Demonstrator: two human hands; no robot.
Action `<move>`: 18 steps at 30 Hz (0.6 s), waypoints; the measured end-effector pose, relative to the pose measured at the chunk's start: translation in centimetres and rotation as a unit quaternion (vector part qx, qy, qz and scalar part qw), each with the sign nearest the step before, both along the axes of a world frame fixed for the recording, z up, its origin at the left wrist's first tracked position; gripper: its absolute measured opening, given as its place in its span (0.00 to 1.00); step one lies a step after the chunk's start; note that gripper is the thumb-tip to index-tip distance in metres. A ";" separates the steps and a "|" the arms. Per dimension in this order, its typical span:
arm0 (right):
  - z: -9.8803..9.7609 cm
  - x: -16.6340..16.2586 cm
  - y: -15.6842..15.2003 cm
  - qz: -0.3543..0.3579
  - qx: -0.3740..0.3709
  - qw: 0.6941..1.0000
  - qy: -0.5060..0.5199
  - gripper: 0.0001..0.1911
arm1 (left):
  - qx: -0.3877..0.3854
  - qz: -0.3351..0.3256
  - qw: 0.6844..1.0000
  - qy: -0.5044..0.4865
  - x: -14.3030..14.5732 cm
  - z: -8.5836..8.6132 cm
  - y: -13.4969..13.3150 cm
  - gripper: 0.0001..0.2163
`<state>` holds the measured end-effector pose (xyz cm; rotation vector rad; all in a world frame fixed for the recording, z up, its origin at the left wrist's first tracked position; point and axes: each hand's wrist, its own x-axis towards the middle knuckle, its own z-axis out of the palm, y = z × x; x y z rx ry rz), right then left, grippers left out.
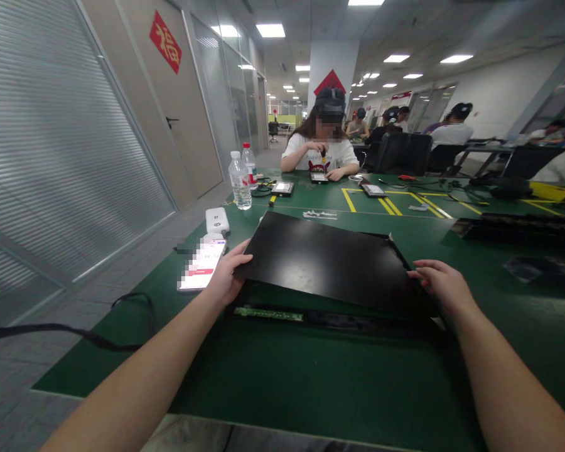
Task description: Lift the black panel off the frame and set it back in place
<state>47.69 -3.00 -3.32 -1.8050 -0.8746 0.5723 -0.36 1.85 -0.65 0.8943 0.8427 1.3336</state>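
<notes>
A thin, glossy black screen panel point(324, 257) is tilted, its left side raised above a shallow black frame point(358, 323). My left hand point(228, 276) is closed on the panel's left edge, thumb on top. At the right edge, my right hand point(440, 282) has its fingers closed where panel and frame rim meet; which of the two it pinches is hard to make out. A narrow green circuit board point(268, 314) shows along the frame's near side, below the panel. The frame's inside is mostly hidden under the panel.
Left of the panel lie a lit phone point(202, 263) and a white device point(217, 221). Two water bottles point(241, 182) stand behind. Across the green table point(311, 389), a co-worker point(322, 141) handles a small drive-like box. Dark parts point(522, 226) and cables are at right.
</notes>
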 end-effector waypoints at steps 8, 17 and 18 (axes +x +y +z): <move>0.7 -0.6 -0.2 -0.017 -0.062 0.989 -0.135 0.12 | -0.007 -0.005 1.000 0.000 0.0 -0.2 0.0 0.34; 1.5 -1.4 -0.5 -0.018 -0.069 0.984 -0.163 0.07 | -0.001 -0.005 1.000 0.008 0.1 0.3 -0.2 0.28; 1.5 -1.3 -0.5 -0.016 -0.069 0.984 -0.166 0.07 | -0.002 -0.003 1.000 0.009 0.1 0.3 -0.2 0.28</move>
